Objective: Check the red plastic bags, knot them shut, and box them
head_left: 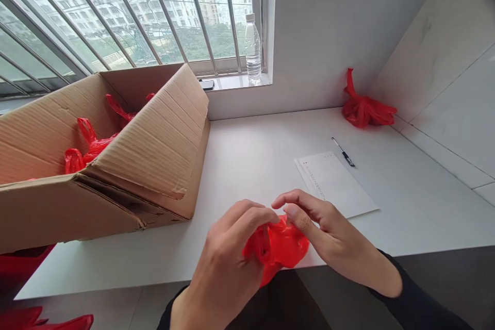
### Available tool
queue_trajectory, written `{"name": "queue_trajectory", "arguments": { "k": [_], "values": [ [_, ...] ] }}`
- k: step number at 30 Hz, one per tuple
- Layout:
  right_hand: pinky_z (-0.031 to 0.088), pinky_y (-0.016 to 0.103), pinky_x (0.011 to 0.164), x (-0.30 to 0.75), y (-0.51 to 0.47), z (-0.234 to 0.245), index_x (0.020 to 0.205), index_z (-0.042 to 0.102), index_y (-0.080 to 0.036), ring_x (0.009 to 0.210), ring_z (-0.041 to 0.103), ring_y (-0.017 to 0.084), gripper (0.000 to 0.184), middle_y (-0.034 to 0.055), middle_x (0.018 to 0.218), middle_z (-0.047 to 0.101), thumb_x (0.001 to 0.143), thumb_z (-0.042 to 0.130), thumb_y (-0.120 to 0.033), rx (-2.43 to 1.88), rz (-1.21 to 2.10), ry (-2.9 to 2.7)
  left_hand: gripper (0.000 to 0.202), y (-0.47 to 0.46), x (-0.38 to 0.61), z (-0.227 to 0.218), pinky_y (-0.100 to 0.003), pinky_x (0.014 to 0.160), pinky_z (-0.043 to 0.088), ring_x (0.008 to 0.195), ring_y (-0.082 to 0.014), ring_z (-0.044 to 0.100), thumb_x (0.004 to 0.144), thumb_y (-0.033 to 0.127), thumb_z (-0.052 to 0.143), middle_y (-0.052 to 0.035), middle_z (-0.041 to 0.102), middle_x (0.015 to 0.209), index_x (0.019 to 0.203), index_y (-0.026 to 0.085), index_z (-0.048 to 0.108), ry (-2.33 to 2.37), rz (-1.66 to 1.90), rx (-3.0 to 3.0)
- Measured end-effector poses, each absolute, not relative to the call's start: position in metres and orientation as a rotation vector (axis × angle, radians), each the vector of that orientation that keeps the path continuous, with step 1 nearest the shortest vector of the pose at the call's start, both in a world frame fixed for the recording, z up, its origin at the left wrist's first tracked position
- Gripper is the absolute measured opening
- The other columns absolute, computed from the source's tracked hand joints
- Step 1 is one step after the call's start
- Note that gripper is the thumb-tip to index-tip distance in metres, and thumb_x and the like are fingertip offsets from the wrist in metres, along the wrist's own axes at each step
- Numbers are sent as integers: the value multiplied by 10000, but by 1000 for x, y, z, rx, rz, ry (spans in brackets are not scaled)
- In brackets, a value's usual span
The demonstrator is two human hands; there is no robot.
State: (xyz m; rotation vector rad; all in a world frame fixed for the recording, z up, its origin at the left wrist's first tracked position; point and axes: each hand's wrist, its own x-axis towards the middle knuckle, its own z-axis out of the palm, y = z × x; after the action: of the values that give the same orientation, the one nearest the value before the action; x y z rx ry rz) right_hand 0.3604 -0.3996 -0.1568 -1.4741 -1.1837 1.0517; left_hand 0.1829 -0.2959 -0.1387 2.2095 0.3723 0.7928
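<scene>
A crumpled red plastic bag (289,245) is between my hands at the front edge of the white table. My left hand (234,260) is closed around the bag's left side, its back turned to the camera and some fingers hidden. From the right, my right hand (323,224) has its thumb and curled fingers at the top of the bag, seemingly pinching it; the exact grip is partly hidden.
An open cardboard box (154,139) with several red bags (95,144) stands at left. Paper sheets (334,183) and a pen (343,152) lie right of centre. Another red bag (367,110) sits in the back corner. On the sill are a water bottle (253,51) and a phone (207,84).
</scene>
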Motion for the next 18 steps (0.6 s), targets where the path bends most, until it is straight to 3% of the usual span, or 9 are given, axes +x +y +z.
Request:
{"name": "queue_trajectory", "arguments": {
  "k": [3,5,10,18],
  "values": [
    [360,274,589,362,-396,-162,1381,511,-312,602,401,119,371,-70,685,461,1080,417,-509,-1420,1155,-1132,408,-294,186,-151,-248,733,518,874,-125,619,859,-129,509,-51,686,1007,1083,175,664,244,1029,2430],
    [362,279,609,364,-394,-163,1410,492,-305,616,404,119,374,-68,702,480,1082,434,-476,-1334,1212,-1173,444,-293,188,-156,-257,803,541,960,-133,634,867,-142,507,-72,690,1076,1163,147,667,181,1079,2454],
    [425,304,754,367,-392,-161,1086,649,-241,801,545,145,249,-8,887,628,1066,495,-436,-1287,1093,-1242,473,-290,187,-154,-293,974,543,1181,-167,624,919,-57,595,-117,663,1298,1348,141,632,170,1125,2516],
    [424,281,785,365,-391,-153,1017,618,-263,832,541,134,191,-28,916,621,1078,476,-376,-1268,1020,-1335,489,-283,183,-160,-351,1016,524,1211,-191,600,955,2,587,-107,648,1333,1416,164,594,173,1077,2554]
  ]
}}
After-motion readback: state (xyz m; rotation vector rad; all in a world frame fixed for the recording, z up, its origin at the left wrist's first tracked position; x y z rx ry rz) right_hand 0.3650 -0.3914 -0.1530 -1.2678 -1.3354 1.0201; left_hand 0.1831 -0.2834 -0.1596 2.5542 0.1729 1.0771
